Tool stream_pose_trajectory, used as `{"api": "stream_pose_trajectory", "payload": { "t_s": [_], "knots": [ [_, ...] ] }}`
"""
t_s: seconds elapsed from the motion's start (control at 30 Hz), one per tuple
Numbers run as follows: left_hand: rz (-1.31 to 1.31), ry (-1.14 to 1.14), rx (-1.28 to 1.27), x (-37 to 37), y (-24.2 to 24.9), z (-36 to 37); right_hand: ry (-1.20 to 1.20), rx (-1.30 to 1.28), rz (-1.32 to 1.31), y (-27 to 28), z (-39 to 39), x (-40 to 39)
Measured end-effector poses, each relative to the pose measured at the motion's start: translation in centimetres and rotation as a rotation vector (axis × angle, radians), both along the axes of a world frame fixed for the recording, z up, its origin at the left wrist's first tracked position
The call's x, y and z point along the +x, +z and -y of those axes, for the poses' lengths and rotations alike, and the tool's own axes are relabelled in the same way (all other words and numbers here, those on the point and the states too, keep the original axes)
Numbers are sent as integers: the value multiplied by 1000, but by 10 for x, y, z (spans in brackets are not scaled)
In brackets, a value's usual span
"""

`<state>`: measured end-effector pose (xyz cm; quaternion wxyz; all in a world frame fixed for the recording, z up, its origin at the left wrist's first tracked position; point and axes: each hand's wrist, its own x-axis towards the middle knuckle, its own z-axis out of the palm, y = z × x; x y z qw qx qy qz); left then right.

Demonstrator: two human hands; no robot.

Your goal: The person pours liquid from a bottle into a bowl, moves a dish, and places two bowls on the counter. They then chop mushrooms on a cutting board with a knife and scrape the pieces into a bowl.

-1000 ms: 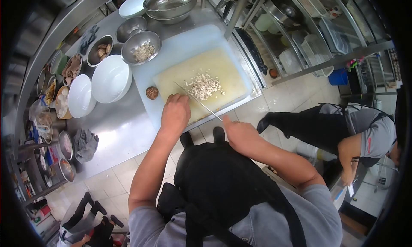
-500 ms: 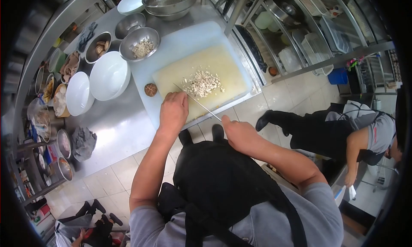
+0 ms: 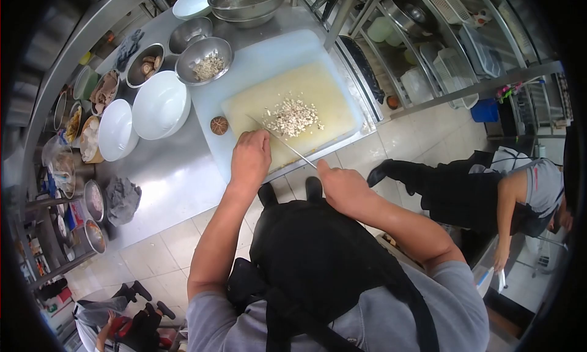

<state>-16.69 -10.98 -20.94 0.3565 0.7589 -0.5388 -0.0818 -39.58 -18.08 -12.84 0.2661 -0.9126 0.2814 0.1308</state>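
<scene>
My right hand is wrapped round the handle of a knife, whose thin blade slants up and left over the yellowish cutting board. My left hand is at the board's lower left edge, beside the blade, its fingers bent together; whether they press on the blade is hidden. Just right of the blade lies a heap of finely chopped pale and brown bits. One whole brown mushroom rests left of the board, on the larger bluish board.
Left of the boards stand a metal bowl of chopped bits, a bowl of mushrooms, white bowls and a grey cloth. A person in a black apron stands at the right, near a rack. Another person is at the lower left.
The whole view has shifted slightly. My hands and the knife keep nearly the same place over the board. The person at the right has moved an arm a little.
</scene>
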Motion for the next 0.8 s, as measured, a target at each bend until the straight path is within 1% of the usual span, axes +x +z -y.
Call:
{"api": "stream_pose_trajectory", "payload": {
  "t_s": [0.07,0.2,0.27,0.37,0.4,0.43,0.47,0.5,0.53,0.57,0.6,0.67,0.7,0.77,0.8],
  "knots": [
    [-3,7,-6,1,0,0,-8,38,-37,14,-2,-4],
    [7,4,1,1,-2,-1,-17,61,-34,-9,-3,-6],
    [21,-21,-8,2,-1,2,-33,74,1,-15,1,3],
    [11,-21,-30,7,3,6,-94,96,59,-2,6,-5],
    [-120,33,62,8,5,8,-99,88,67,0,8,-12],
    [-253,88,157,8,7,10,-154,96,71,2,10,-24],
    [-249,85,154,7,18,13,-208,106,72,2,13,-36],
    [-250,95,224,5,31,14,-211,106,75,1,17,-49],
    [-249,106,295,3,40,16,-298,143,71,0,21,-60],
    [-242,105,296,2,39,19,-384,182,68,-1,23,-66],
    [-191,61,328,0,35,22,-386,187,74,-3,26,-68],
    [-129,20,364,-5,33,31,-633,487,-37,1,34,-65],
    [-150,-5,357,-10,34,39,-628,497,-26,-4,35,-65],
    [-156,-19,352,-17,35,51,-635,681,133,-18,35,-64],
    [-136,-33,340,-20,33,57,-627,690,145,-19,36,-60]
  ]
}}
